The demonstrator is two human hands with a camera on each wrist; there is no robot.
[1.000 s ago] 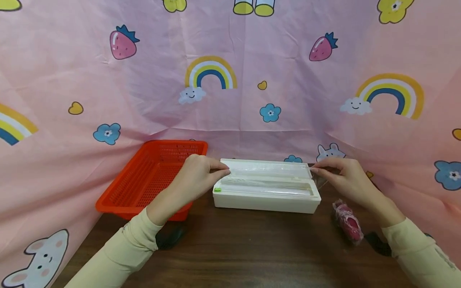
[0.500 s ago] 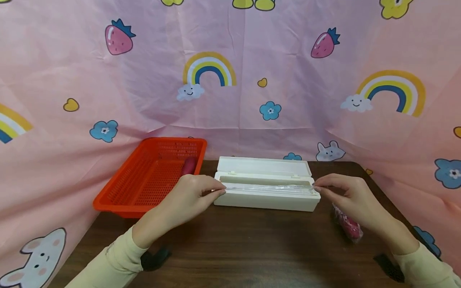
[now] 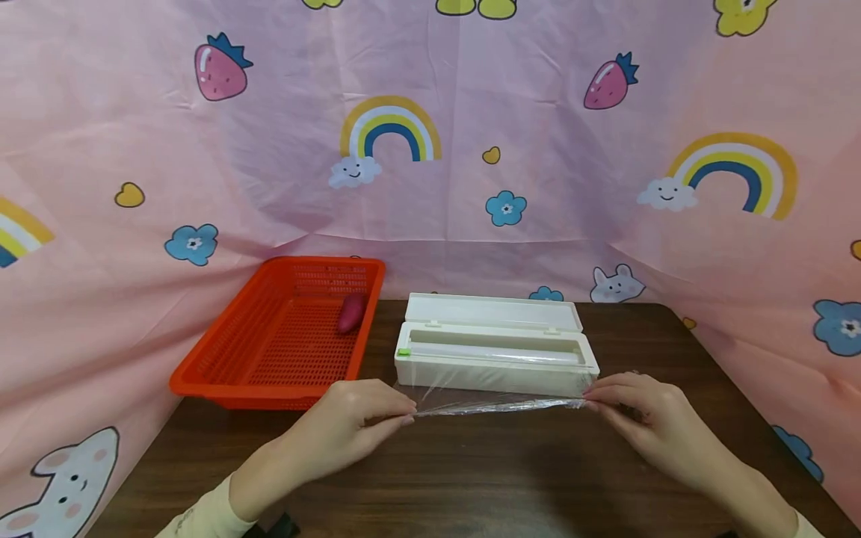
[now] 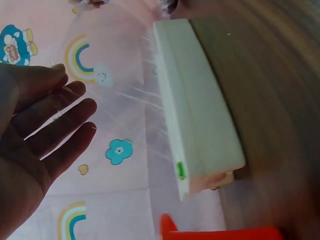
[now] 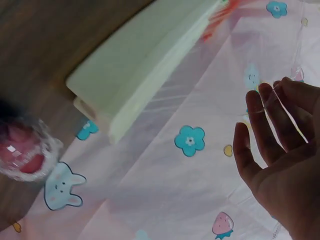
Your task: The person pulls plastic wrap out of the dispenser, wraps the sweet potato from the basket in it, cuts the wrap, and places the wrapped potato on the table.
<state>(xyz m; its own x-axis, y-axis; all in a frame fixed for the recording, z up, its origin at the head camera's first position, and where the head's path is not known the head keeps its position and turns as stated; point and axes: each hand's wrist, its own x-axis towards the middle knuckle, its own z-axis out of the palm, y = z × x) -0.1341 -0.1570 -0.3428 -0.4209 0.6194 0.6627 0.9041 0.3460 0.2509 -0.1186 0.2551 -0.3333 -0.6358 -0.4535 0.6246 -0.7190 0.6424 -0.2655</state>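
A sheet of cling film [image 3: 498, 407] stretches toward me from a white cling film dispenser box [image 3: 494, 379], whose lid [image 3: 494, 312] stands open. My left hand [image 3: 356, 418] pinches the film's left corner between thumb and fingers. At the opposite corner, my right hand [image 3: 646, 422] pinches it the same way. The front edge is bunched into a taut strip between both hands, in front of the box and above the table. Inside the box lies the film roll [image 3: 494, 353]. Both wrist views show the clear sheet running from the fingers to the box.
Left of the box sits a red plastic basket [image 3: 269, 394] holding a sweet potato [image 3: 352, 312]. A reddish item wrapped in film [image 5: 25, 155] lies on the brown table [image 3: 471, 478] beyond the box's right end. A patterned pink cloth [image 3: 464, 209] hangs behind.
Both hands have come from over the box toward me and down, drawing the film out over the box's front. The sweet potato in the basket has come into view from behind the left hand.
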